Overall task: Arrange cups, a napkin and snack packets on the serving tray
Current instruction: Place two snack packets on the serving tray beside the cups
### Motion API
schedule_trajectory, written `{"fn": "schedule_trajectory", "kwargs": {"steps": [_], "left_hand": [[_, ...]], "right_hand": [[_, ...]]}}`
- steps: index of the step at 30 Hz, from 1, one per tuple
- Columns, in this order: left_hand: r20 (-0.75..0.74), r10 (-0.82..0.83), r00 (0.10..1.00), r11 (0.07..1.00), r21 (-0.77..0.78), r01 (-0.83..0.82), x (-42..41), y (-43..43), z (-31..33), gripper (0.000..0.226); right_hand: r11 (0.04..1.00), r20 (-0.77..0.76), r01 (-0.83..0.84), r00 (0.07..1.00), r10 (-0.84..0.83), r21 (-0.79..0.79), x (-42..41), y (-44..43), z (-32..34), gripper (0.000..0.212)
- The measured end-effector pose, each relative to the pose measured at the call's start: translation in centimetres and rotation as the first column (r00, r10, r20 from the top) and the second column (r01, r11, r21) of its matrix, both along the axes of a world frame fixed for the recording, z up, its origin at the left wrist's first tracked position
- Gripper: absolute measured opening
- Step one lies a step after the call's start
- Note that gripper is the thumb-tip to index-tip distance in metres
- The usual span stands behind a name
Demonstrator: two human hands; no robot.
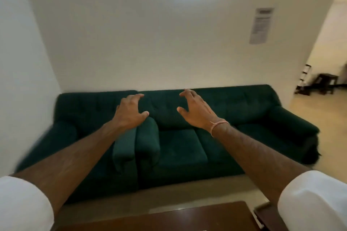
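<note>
Both my arms are stretched out in front of me in mid-air. My left hand (129,113) has its fingers spread and curled, and it holds nothing. My right hand (195,111), with a pink thread band at the wrist, is likewise spread and empty. No cups, napkin, snack packets or serving tray show in the head view. Only the far edge of a dark brown wooden table (169,217) is visible at the bottom of the frame.
A dark green sofa (178,148) stands against the white wall straight ahead, with a matching armchair arm (148,142) beside it on the left. A paper notice (262,25) hangs on the wall. A doorway at right opens onto a room with a dark stool (325,82).
</note>
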State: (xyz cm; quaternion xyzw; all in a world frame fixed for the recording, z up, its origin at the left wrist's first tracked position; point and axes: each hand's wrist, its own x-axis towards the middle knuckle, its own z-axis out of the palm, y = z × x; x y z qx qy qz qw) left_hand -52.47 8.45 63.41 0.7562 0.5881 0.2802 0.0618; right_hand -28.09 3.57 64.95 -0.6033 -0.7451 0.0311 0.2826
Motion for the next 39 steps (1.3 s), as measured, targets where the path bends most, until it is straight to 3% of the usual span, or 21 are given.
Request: {"fn": "schedule_trajectory", "kwargs": {"steps": [7, 14, 21, 28, 34, 37, 39], "left_hand": [[-0.049, -0.214, 0.976, 0.969, -0.134, 0.206, 20.5, 1.0, -8.8, 0.069], [-0.073, -0.375, 0.924, 0.887, -0.319, 0.335, 40.3, -0.4, -21.1, 0.067], [-0.092, -0.514, 0.853, 0.746, -0.539, 0.391, 55.6, -3.7, -36.0, 0.065], [-0.05, -0.633, 0.773, 0.559, -0.72, 0.411, 66.8, -8.7, -50.5, 0.065], [0.076, -0.614, 0.786, 0.37, -0.851, 0.371, 72.5, -12.8, -60.5, 0.059], [0.14, -0.53, 0.836, 0.357, -0.858, 0.37, 74.5, -14.1, -63.5, 0.063], [0.161, -0.494, 0.855, 0.432, -0.808, 0.401, 75.9, -14.4, -64.8, 0.067]], "right_hand": [[0.965, -0.01, 0.249, 0.968, -0.25, -0.081, 20.0, -3.0, -7.7, 0.051], [0.867, -0.061, 0.429, 0.887, -0.457, -0.253, 39.4, -6.6, -20.4, 0.048], [0.732, -0.034, 0.489, 0.821, -0.57, -0.474, 52.9, -12.7, -36.1, 0.044], [0.547, -0.017, 0.51, 0.721, -0.692, -0.664, 60.4, -19.4, -51.4, 0.045], [0.285, 0.028, 0.583, 0.469, -0.883, -0.76, 61.4, -24.6, -60.8, 0.048], [0.189, -0.024, 0.61, 0.269, -0.963, -0.769, 59.3, -26.3, -62.9, 0.056], [0.149, -0.088, 0.587, 0.132, -0.987, -0.796, 57.6, -27.0, -63.8, 0.06]]}}
